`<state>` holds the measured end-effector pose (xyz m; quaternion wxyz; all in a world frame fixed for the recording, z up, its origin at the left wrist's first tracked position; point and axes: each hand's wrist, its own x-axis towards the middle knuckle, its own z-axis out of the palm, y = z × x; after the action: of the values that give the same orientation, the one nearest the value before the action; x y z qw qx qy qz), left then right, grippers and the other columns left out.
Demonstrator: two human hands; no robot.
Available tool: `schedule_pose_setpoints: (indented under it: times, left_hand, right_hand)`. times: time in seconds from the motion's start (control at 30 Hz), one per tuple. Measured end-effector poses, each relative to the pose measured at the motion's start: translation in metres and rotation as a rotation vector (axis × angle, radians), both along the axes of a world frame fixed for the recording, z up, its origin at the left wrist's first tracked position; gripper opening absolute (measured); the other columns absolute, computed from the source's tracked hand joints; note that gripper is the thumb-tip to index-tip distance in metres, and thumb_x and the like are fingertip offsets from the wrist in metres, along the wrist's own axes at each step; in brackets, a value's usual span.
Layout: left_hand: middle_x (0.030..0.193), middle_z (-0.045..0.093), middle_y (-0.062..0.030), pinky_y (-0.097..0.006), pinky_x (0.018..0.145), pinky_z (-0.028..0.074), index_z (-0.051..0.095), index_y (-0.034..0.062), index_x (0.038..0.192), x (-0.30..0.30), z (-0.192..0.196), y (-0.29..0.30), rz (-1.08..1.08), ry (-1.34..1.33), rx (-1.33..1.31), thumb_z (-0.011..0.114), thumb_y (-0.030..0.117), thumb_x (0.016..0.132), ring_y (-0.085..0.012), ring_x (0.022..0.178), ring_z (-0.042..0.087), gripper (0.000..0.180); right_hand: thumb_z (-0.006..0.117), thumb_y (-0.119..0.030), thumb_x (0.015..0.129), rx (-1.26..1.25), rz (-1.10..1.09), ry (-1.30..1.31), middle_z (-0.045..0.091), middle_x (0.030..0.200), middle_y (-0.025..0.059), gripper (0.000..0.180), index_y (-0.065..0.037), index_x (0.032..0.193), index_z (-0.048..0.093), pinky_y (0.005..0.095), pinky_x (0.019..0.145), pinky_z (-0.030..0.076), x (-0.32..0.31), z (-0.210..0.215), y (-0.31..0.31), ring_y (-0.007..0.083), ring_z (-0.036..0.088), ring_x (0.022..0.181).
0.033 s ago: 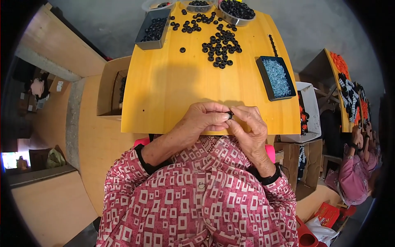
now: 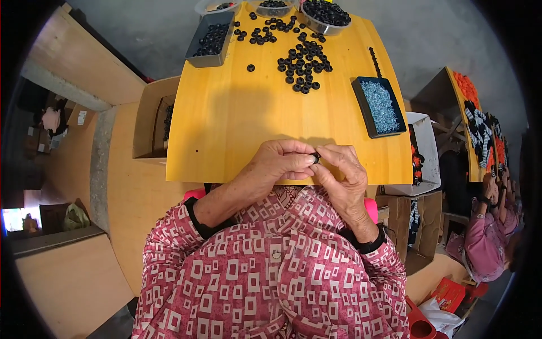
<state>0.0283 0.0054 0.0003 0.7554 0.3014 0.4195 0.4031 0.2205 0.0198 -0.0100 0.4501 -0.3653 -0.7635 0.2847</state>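
Observation:
Just above the near edge of the yellow table (image 2: 226,152), my two hands meet at a small black ring-shaped piece (image 2: 316,159). My left hand (image 2: 274,163) pinches it between thumb and forefinger. Against its other side press the thumb and forefinger of my right hand (image 2: 345,172), also closed. Fingertips cover most of the piece, so its full shape is hidden. Farther out lie several similar black rings (image 2: 305,68), loose on the tabletop. To their right a black tray (image 2: 367,118) holds a heap of small bluish clear bits (image 2: 379,104).
At the back stand a grey bin (image 2: 210,60) of black pieces and a clear bowl (image 2: 322,27) heaped with black rings. A thin black rod (image 2: 375,62) lies behind the tray. Cardboard boxes (image 2: 148,121) flank the table. Another person (image 2: 485,248) sits at far right.

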Motion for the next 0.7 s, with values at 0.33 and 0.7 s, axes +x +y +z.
schedule_pose_setpoints:
  times: [0.33, 0.7]
  left_hand:
    - [0.102, 0.068, -0.0096, -0.024, 0.082, 0.056, 0.064, -0.0012, 0.11, -0.001, -0.003, 0.002, -0.057, 0.067, 0.146, 0.068, 0.016, 0.091, -0.0156, 0.091, 0.069, 0.026]
    - [0.1, 0.067, -0.0094, -0.025, 0.084, 0.057, 0.063, -0.0025, 0.11, 0.001, -0.011, 0.001, -0.077, 0.046, 0.07, 0.066, 0.012, 0.091, -0.0158, 0.089, 0.068, 0.024]
  right_hand:
    - [0.071, 0.001, 0.081, -0.274, 0.046, 0.11, 0.066, 0.087, 0.0081, 0.019, -0.002, 0.099, 0.072, 0.0292, 0.075, 0.046, 0.007, 0.009, 0.002, 0.0195, 0.057, 0.083]
    - [0.07, -0.002, 0.079, 0.068, 0.174, -0.149, 0.064, 0.086, 0.0098, 0.021, -0.002, 0.1, 0.072, 0.0336, 0.069, 0.048, 0.014, 0.009, 0.012, 0.0236, 0.057, 0.078]
